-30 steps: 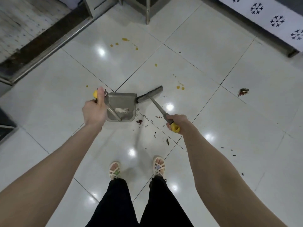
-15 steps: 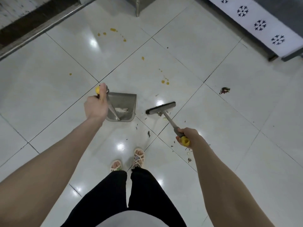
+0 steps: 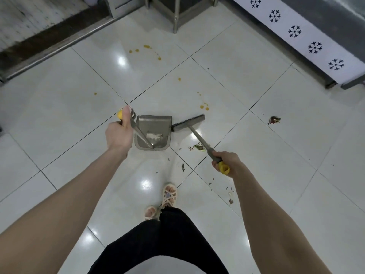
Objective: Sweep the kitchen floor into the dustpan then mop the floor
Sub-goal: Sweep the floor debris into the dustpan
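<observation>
A grey dustpan [image 3: 156, 123] rests on the white tiled floor [image 3: 246, 135] with some pale debris inside. My left hand [image 3: 118, 133] grips its yellow-tipped upright handle. My right hand [image 3: 225, 162] grips the yellow-ended handle of a grey broom [image 3: 188, 123], whose black bristles sit on the floor right beside the dustpan's right edge. Small dark and green scraps [image 3: 197, 146] lie under the broom shaft, and more bits are scattered toward my feet. A separate debris clump [image 3: 274, 120] lies farther right.
Orange-yellow spills [image 3: 146, 46] and drops [image 3: 204, 106] dot the tiles ahead. Metal table legs [image 3: 176, 18] stand at the top centre. A counter with a white patterned cover [image 3: 296, 32] runs along the right. A metal door threshold [image 3: 55, 50] crosses the upper left.
The broom head has swung left and forward, from off to the dustpan's right to right against its right edge. The view has shifted, bringing the metal legs back into view.
</observation>
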A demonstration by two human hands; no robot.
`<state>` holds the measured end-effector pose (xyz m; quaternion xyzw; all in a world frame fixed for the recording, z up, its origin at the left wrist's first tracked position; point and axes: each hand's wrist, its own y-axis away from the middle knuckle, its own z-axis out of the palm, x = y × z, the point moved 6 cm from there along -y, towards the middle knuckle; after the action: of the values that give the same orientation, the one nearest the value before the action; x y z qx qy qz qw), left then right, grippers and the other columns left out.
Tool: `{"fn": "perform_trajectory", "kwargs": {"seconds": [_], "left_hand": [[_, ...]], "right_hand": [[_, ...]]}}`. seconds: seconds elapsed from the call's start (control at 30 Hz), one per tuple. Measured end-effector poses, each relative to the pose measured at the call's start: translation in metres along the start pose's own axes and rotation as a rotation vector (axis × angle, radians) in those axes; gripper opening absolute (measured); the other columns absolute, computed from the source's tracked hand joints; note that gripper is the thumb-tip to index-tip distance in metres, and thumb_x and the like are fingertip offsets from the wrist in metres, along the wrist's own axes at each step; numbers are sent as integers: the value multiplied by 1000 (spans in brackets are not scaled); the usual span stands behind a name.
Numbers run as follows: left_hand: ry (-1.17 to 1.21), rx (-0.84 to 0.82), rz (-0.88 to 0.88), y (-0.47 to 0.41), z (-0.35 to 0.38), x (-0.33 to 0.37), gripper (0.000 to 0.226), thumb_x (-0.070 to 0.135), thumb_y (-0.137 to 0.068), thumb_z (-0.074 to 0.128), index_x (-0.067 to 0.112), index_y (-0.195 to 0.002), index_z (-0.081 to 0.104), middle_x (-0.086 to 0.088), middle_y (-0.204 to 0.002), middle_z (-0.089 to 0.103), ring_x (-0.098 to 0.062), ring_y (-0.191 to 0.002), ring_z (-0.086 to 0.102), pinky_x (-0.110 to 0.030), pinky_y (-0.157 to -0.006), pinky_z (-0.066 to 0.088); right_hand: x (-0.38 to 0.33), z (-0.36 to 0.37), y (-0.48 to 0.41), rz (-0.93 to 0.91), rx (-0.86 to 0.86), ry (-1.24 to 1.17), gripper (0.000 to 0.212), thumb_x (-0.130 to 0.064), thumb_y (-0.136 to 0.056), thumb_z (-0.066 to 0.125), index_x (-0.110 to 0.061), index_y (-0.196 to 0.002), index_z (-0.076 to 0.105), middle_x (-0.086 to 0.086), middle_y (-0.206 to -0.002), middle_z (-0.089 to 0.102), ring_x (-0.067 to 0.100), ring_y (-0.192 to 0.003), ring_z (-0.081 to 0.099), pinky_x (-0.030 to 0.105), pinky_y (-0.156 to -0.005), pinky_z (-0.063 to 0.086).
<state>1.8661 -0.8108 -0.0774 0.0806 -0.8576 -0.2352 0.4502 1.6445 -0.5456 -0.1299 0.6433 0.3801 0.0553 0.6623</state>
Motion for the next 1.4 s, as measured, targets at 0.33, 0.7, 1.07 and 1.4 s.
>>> {"fn": "perform_trajectory", "kwargs": {"seconds": [0.33,0.7,1.07,1.4], "left_hand": [[-46,-11,80,-11,-10,-3,71,78,-80,37,8,-70,50,-11,-63,47,-23,-55,45,-33,-53,43],[34,18,-9,-9,-30,-18,78,84,-73,34,8,-61,50,-10,-70,55,-27,-65,51,-38,-64,52],[100,90,-43,-5,-83,-48,84,85,-70,33,4,-72,54,-9,-68,51,-26,-59,49,-36,-59,47],[75,245,-58,-19,-144,-72,75,75,-85,34,5,-75,56,-13,-67,50,-26,-50,47,-33,-52,42]], "right_hand": [[7,53,-40,90,-33,-60,13,-5,-92,58,1,-104,55,16,-79,53,17,-46,54,17,-34,43],[55,7,-6,128,72,-123,12,-5,-92,58,5,-85,57,12,-71,52,14,-45,52,17,-35,44],[42,58,23,-20,26,79,9,0,-88,61,3,-85,53,15,-75,50,19,-52,49,18,-34,43],[22,170,12,-10,-106,228,15,1,-84,69,3,-84,54,18,-77,52,20,-46,50,18,-32,42]]}}
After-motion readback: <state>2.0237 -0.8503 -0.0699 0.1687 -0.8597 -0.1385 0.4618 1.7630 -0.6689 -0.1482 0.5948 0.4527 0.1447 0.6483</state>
